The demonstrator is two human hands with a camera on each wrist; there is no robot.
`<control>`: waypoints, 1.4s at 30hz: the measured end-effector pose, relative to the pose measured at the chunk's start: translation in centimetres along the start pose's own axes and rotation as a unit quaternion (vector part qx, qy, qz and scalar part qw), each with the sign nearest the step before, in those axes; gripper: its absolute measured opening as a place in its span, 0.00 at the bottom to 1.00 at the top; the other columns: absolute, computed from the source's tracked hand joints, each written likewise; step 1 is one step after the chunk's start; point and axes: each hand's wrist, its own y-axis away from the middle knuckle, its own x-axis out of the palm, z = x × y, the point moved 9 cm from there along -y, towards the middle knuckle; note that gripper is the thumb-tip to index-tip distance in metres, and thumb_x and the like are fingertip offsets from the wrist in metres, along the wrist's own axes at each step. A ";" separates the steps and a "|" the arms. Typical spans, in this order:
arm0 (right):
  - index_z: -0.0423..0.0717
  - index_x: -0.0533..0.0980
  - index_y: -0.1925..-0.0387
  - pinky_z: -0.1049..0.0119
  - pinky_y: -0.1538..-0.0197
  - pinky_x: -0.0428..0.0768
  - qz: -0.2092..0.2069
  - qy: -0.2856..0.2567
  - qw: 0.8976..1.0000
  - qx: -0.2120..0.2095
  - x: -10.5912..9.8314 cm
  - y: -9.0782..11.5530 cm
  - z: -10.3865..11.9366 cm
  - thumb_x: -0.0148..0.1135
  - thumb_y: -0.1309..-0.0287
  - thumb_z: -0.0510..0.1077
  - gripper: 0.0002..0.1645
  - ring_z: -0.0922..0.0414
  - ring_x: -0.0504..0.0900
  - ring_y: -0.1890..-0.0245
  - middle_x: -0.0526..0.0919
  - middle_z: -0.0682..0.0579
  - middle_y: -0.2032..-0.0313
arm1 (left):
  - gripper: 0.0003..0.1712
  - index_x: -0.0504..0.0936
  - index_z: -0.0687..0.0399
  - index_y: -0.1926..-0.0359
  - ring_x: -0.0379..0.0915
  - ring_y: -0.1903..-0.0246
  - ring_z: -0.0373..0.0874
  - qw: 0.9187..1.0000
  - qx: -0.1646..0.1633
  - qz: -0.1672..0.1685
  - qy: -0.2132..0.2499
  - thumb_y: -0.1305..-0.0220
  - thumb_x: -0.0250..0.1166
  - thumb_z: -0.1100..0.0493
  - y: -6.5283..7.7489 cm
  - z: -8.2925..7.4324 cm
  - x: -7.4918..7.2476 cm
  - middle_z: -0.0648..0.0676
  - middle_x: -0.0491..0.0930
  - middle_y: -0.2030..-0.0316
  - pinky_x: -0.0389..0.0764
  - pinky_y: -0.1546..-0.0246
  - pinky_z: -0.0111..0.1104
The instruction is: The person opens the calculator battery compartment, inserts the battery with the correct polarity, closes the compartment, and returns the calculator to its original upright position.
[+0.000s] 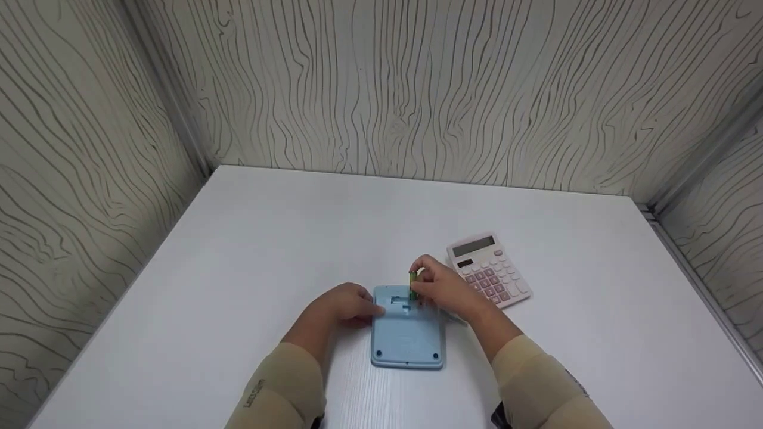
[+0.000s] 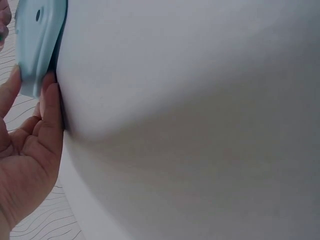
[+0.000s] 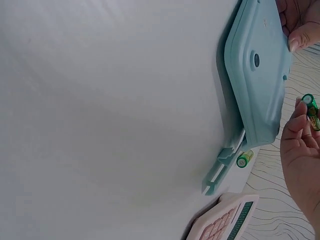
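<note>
"Holding what?"
"My left hand point(image 1: 353, 302) grips the blue calculator point(image 1: 408, 339), back up, at the frame's lower centre; my right hand point(image 1: 444, 288) pinches a green battery point(image 1: 412, 280) over its upper end."
"And the pink calculator point(image 1: 489, 275)?"
"Face up, right of centre."

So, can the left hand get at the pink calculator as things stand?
Probably not directly: the left hand grips the blue calculator, and the right hand, pinching a green battery, blocks the straight way to the pink calculator.

The white bench point(image 1: 268, 238) carries a pink calculator point(image 1: 492, 268), a blue calculator point(image 1: 407, 339) lying back-up, a blue cover point(image 3: 225, 156) and a green battery point(image 3: 244, 159).
</note>
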 end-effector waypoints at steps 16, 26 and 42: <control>0.61 0.70 0.56 0.64 0.63 0.75 -0.004 0.174 0.983 -0.054 0.6 0.2 3.0 0.58 0.42 0.43 0.13 0.60 0.75 0.69 0.78 0.59 0.70 | 0.18 0.77 0.52 0.66 0.73 0.71 0.45 1.000 -0.009 0.000 0.002 0.50 0.68 0.45 -0.3 0.2 0.1 0.51 0.77 0.73 0.73 0.67 0.35; 0.53 0.72 0.54 0.62 0.57 0.76 0.027 0.251 0.963 -0.092 2.4 0.0 3.9 0.57 0.42 0.39 0.14 0.60 0.76 0.64 0.79 0.57 0.65 | 0.18 0.77 0.53 0.68 0.72 0.73 0.44 1.000 -0.011 0.002 0.004 0.51 0.68 0.45 -0.1 0.1 0.1 0.51 0.77 0.74 0.72 0.70 0.34; 0.53 0.74 0.56 0.64 0.57 0.76 0.035 0.327 0.942 -0.063 3.3 -0.2 3.2 0.55 0.39 0.44 0.09 0.62 0.74 0.64 0.76 0.59 0.65 | 0.16 0.77 0.53 0.70 0.71 0.74 0.44 1.000 -0.011 -0.006 0.011 0.50 0.68 0.47 0.3 0.0 -0.1 0.51 0.76 0.76 0.72 0.71 0.34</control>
